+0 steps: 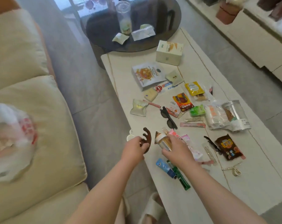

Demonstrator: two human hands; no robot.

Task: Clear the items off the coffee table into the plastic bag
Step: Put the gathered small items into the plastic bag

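Left hand: your left hand (133, 148) reaches over the near-left edge of the tabletop, its fingers (141, 142) closed around the base of a brown antler-shaped hair clip (147, 138).
Right hand: your right hand (175, 148) lies over a small cylindrical bottle (163, 141) with a pale cap and a shiny label; the fingers curl onto it, gripping it.
Tabletop: a long, pale, smooth slab (193, 191) with thin gold seams and rounded corners.
Plastic bag: the plastic bag (11, 139) is thin, white and crinkled, with red print. It sits open-mouthed on the cream sofa cushion (53, 126) at your left, well apart from the tabletop.
Items near your hands: a blue tube (165, 168) and a green stick pack (181, 177) lie side by side just below your right wrist; pink sachets (192, 146) are partly under your right hand.
Items farther out: black sunglasses (167, 118), a crumpled clear wrapper (227, 117), a dark brown snack packet (228, 147), a yellow pouch (194, 88), a flat printed packet (146, 75) and a squarish pale carton (169, 52).
Beyond: a round dark glass side table (104, 29) touches the far end.
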